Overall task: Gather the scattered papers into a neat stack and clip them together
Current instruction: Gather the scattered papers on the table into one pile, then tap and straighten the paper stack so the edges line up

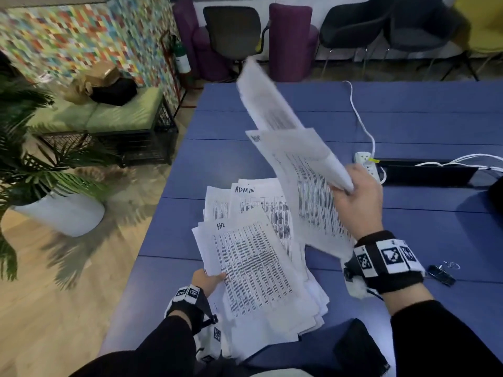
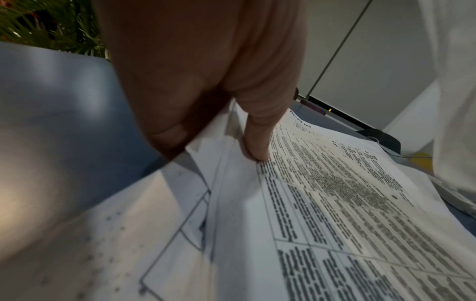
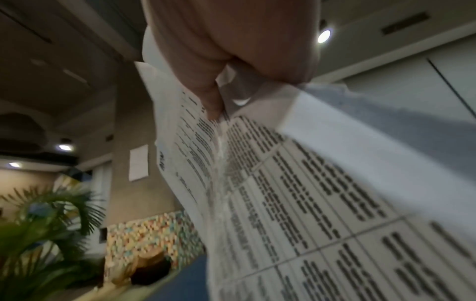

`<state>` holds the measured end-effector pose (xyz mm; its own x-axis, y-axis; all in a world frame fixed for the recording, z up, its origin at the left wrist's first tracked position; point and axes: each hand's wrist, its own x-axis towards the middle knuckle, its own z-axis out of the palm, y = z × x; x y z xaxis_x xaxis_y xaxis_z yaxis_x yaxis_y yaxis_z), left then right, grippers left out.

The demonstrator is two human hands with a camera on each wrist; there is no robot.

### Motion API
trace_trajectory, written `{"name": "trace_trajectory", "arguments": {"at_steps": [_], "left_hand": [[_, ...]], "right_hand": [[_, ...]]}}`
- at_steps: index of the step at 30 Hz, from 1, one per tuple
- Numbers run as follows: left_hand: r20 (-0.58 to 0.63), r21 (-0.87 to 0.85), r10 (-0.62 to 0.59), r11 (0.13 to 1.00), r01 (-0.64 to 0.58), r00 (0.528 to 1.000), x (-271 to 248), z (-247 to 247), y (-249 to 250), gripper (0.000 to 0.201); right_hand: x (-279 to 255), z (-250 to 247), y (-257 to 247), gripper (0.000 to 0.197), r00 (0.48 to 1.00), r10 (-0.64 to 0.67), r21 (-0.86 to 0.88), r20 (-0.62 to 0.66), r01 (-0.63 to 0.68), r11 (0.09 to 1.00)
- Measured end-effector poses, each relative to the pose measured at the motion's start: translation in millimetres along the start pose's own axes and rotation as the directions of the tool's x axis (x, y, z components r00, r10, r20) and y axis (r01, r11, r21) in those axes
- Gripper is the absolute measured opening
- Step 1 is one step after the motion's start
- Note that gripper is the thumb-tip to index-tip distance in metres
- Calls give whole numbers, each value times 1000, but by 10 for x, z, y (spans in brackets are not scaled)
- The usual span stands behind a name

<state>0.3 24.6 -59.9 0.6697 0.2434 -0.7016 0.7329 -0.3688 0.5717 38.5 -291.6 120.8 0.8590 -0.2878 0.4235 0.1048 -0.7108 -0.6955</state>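
A loose pile of printed papers (image 1: 258,268) lies fanned out on the blue table (image 1: 435,227); one sheet reads ADMIN. My left hand (image 1: 208,278) grips the pile's near left edge, thumb (image 2: 257,142) on top of the printed sheet (image 2: 335,203) and fingers underneath. My right hand (image 1: 356,197) is raised above the table and pinches a few sheets (image 1: 304,180) that hang and curl upward in the air. In the right wrist view the thumb (image 3: 211,101) presses these sheets (image 3: 309,193) against the fingers. A black binder clip (image 1: 441,274) lies on the table right of my right wrist.
A white power strip (image 1: 367,164) with its cable and a black cable slot (image 1: 430,172) sit at the table's right middle. A dark cloth (image 1: 359,346) lies at the near edge. Chairs (image 1: 234,31) stand beyond the table, a potted plant (image 1: 54,208) on the floor at left.
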Motion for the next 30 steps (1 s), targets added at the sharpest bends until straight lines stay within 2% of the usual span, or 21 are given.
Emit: {"name": "trace_trajectory", "arguments": {"at_steps": [2, 4, 6, 8, 10, 11, 12, 14, 16, 18, 19, 20, 21, 23, 25, 27, 28, 29, 30], "left_hand": [[0, 27, 16, 1000, -16, 1000, 18, 15, 11, 41], [18, 66, 37, 997, -38, 999, 39, 50, 19, 46], [47, 104, 77, 991, -82, 996, 46, 90, 31, 45], [78, 128, 107, 985, -117, 991, 21, 124, 55, 41], [101, 125, 119, 983, -131, 988, 27, 144, 67, 26], [109, 105, 106, 987, -118, 988, 25, 140, 77, 24], [110, 73, 78, 994, -87, 991, 43, 130, 79, 33], [132, 38, -17, 999, 12, 991, 55, 96, 99, 66], [149, 33, -96, 995, 92, 984, 65, 65, 121, 88], [220, -78, -136, 985, 156, 966, 83, 51, 116, 105], [242, -140, -160, 970, 197, 957, 93, 49, 123, 109], [256, -188, -167, 957, 219, 952, 87, 54, 148, 111], [266, -223, -159, 950, 221, 951, 86, 52, 162, 109], [233, -224, -78, 966, 131, 969, 38, 68, 243, 89], [195, -194, -8, 980, 47, 981, 61, 102, 279, 71], [194, -147, -1, 989, 30, 981, 28, 141, 334, 78], [186, -127, -16, 991, 41, 982, 67, 167, 330, 90], [200, -107, -43, 992, 66, 979, 74, 181, 353, 100], [214, -103, -42, 993, 65, 976, 92, 195, 384, 100]], "right_hand": [[93, -27, -210, 17, 998, 10, 153, -61, 0, 988], [188, -27, -388, 10, 993, 90, 334, -76, -60, 941], [245, 49, -427, 8, 979, 188, 414, -74, -142, 899], [206, 181, -300, 13, 953, 304, 434, -23, -264, 861], [65, 362, -22, 19, 914, 402, 353, 51, -393, 849], [-53, 458, 140, 24, 894, 436, 276, 100, -446, 852], [-179, 524, 268, 32, 867, 470, 218, 166, -497, 840], [-464, 663, 558, 44, 766, 542, 127, 345, -611, 781], [-724, 753, 793, 46, 601, 592, -8, 538, -698, 716], [-925, 796, 986, 28, 453, 628, -244, 633, -653, 717], [-986, 786, 1017, 14, 417, 660, -336, 626, -619, 710], [-1031, 777, 1053, 6, 404, 686, -384, 605, -606, 696], [-1061, 774, 1088, 9, 406, 704, -396, 583, -614, 683], [-1053, 761, 1073, 24, 450, 710, -365, 541, -635, 681], [-1017, 768, 1021, 31, 498, 705, -329, 504, -644, 690], [-990, 800, 1040, 39, 524, 741, -324, 419, -676, 662], [-978, 792, 1024, 52, 515, 777, -334, 362, -707, 623], [-992, 812, 1066, 70, 468, 826, -370, 314, -741, 560], [-1000, 805, 1066, 84, 433, 851, -394, 297, -756, 523]]}}
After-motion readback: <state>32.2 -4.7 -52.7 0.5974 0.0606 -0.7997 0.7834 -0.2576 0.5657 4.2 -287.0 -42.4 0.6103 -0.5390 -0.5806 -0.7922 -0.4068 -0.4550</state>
